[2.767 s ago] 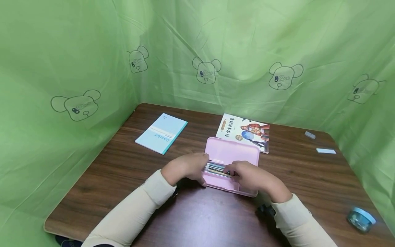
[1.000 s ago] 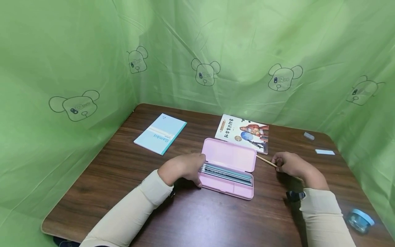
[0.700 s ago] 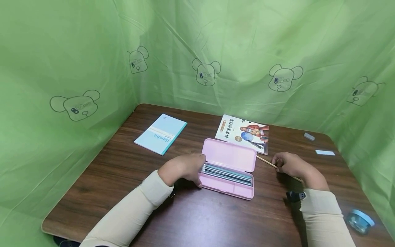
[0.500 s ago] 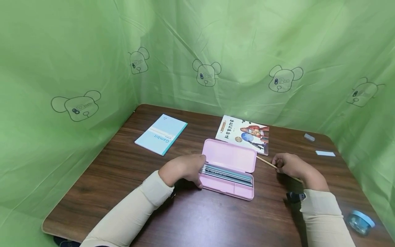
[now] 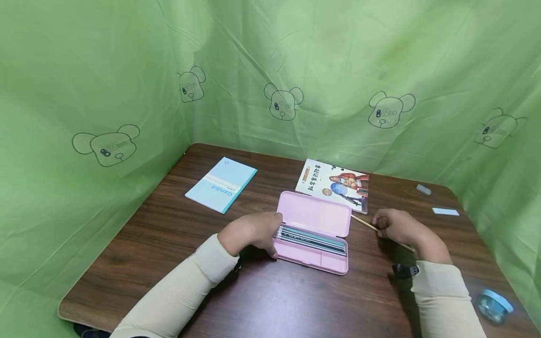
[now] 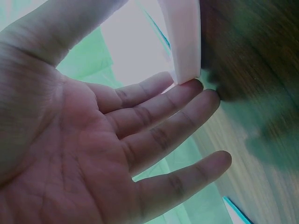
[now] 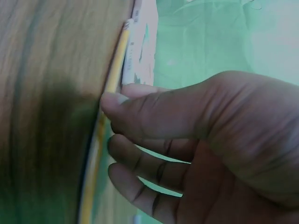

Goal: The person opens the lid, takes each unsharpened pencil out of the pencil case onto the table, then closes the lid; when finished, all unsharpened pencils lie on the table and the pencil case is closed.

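An open pink pencil case (image 5: 314,216) stands mid-table, several dark and teal pencils (image 5: 313,240) lying side by side in its back compartment. Against its left end is my left hand (image 5: 253,231), with thumb at the front corner and fingers towards the lid. The left wrist view shows those fingers nearly straight, fingertips touching the case (image 6: 184,42). To the right of the case, my right hand (image 5: 407,230) pinches a thin yellow pencil (image 5: 364,222) between thumb and index finger, low at the tabletop. In the right wrist view the pencil (image 7: 119,53) runs past the thumb tip.
A picture book (image 5: 331,183) lies partly behind the lid. At the back left is a light blue notebook (image 5: 221,184). Towards the right edge are a small grey block (image 5: 423,189), a white strip (image 5: 445,211) and a blue-lidded clear jar (image 5: 493,307).
My right hand has come out of the pencil case and moved right with the yellow pencil. Over the last second both hands have stayed almost still.
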Available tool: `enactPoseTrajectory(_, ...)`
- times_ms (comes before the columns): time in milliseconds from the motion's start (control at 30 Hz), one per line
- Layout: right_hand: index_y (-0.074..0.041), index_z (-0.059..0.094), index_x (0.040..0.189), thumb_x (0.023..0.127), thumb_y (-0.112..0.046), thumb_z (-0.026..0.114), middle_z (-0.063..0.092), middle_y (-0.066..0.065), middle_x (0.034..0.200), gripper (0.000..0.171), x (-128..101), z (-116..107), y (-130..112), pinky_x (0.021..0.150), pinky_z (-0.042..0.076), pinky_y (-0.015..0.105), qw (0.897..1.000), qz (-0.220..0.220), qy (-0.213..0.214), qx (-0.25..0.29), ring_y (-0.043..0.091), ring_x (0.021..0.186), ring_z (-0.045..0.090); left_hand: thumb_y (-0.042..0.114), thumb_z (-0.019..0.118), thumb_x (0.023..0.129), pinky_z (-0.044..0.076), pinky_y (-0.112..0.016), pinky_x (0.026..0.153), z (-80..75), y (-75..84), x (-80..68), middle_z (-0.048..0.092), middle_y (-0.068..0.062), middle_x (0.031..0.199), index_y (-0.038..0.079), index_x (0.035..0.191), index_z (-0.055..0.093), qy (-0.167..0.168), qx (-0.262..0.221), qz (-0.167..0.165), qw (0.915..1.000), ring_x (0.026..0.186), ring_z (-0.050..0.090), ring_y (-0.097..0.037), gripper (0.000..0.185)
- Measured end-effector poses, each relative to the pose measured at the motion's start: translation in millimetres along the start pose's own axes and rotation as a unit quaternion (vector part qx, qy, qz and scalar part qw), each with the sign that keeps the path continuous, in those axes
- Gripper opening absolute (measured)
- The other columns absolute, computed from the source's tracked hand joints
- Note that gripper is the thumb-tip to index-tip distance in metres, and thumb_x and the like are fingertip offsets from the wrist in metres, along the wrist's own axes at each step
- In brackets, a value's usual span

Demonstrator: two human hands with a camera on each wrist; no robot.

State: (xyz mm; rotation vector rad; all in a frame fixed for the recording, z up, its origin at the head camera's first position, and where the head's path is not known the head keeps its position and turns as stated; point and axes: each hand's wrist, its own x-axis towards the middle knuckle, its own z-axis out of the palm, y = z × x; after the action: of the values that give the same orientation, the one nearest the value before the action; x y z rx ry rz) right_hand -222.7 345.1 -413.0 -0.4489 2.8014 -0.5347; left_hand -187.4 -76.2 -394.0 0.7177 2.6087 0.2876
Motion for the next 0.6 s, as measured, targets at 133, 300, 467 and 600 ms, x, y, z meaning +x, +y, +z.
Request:
enactPoseTrajectory(133,-0.008,0.074,0.107,0.087,-0.003,0.084,0.074,0.004,0.093,0.022,-3.1,-6.6,-20.5,0.078,0.054,0.043,1.000,-0.011,0.017,-0.018,0.021,0.088,0.065,0.039,0.104,0.080,0.058,-0.036,0.096,-0.6,0.5,-0.4,0.069,-0.001,0.106,0.004,0.126,0.064,0.000,-0.001,-0.002,1.0000,0.095,0.064,-0.016,0.071)
enactPoseTrajectory(300,-0.007,0.074,0.110,0.093,-0.004,0.084,0.070,0.002,0.092,0.020,-7.9,-11.2,-60.4,0.075,0.053,0.041,0.998,-0.047,0.028,-0.019,0.020,0.086,0.063,0.039,0.104,0.080,0.058,-0.036,0.098,-0.9,0.3,0.3,0.069,-0.001,0.106,0.004,0.126,0.064,0.000,-0.001,-0.002,1.0000,0.096,0.064,-0.016,0.071)
enactPoseTrajectory(467,-0.006,0.076,0.111,0.093,0.002,0.082,0.076,0.003,0.097,0.020,-6.4,0.6,-99.8,0.083,0.061,0.046,0.992,-0.120,0.040,-0.022,0.019,0.092,0.070,0.040,0.104,0.079,0.058,-0.036,0.099,-0.5,0.3,0.9,0.070,-0.002,0.108,0.004,0.126,0.064,0.000,0.004,0.001,1.0000,0.096,0.065,-0.016,0.071)
enactPoseTrajectory(600,-0.003,0.078,0.114,0.094,0.003,0.080,0.080,0.007,0.106,0.021,-1.1,21.2,-126.1,0.092,0.064,0.050,0.987,-0.159,0.018,-0.029,0.025,0.100,0.076,0.041,0.104,0.079,0.058,-0.035,0.098,0.6,0.6,0.7,0.070,-0.001,0.108,0.004,0.126,0.064,-0.001,0.006,0.000,1.0000,0.096,0.064,-0.016,0.072)
